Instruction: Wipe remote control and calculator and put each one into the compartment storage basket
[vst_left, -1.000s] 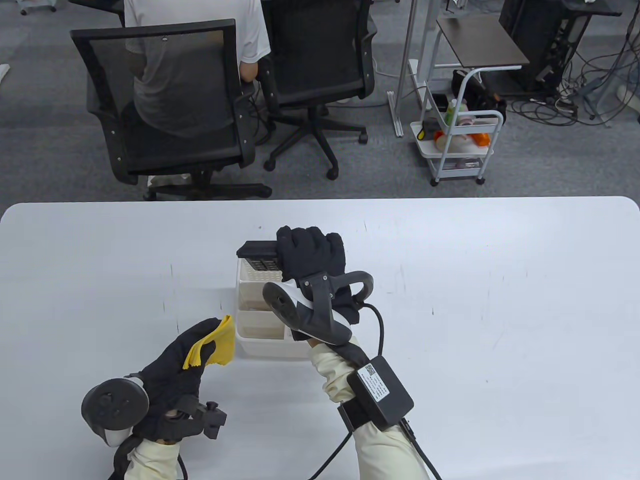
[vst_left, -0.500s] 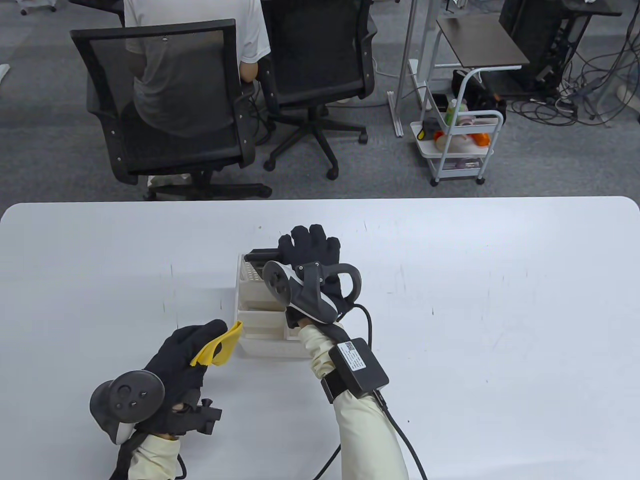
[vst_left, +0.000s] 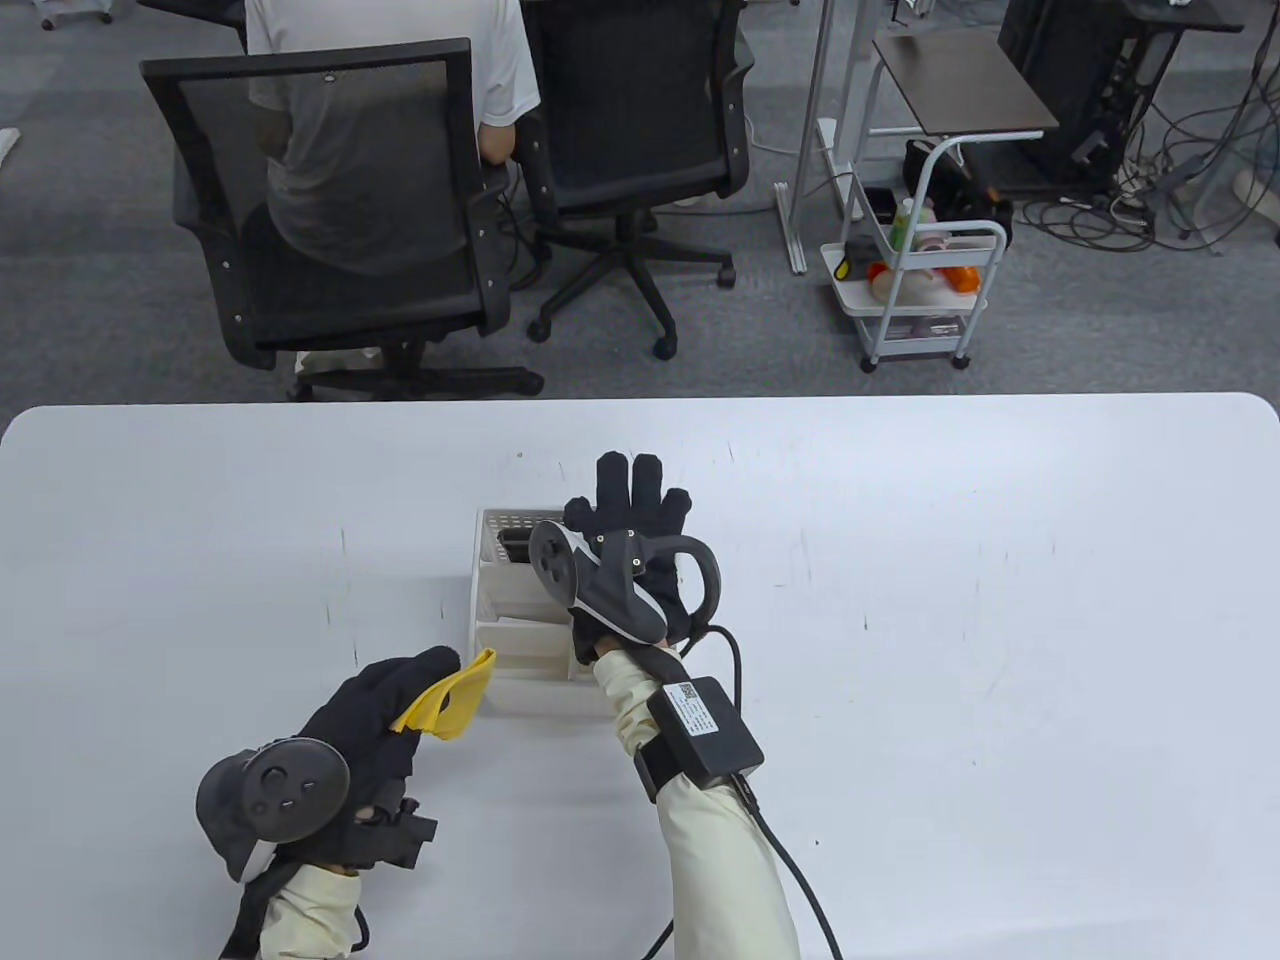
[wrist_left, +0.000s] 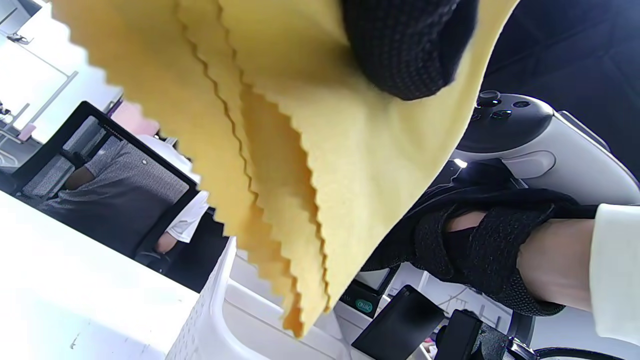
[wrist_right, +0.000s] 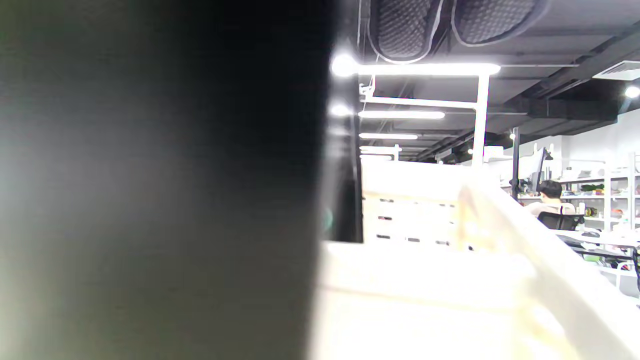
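Observation:
A white compartment storage basket stands at the table's middle. In its far compartment sits a black device, mostly hidden by my right hand; whether it is the remote control or the calculator I cannot tell. My right hand hovers over the basket's far right side with straight, spread fingers and holds nothing. In the right wrist view a dark blurred slab fills the left beside the basket's wall. My left hand pinches a folded yellow cloth just left of the basket's near corner.
A person sits in a black mesh chair beyond the table's far edge, next to a second chair. A white trolley stands further right. The white table stretches bare to the right.
My right hand has let go of the black device, which dropped into the far compartment, and its fingers have straightened. The left hand with the cloth drifted slightly right, toward the basket.

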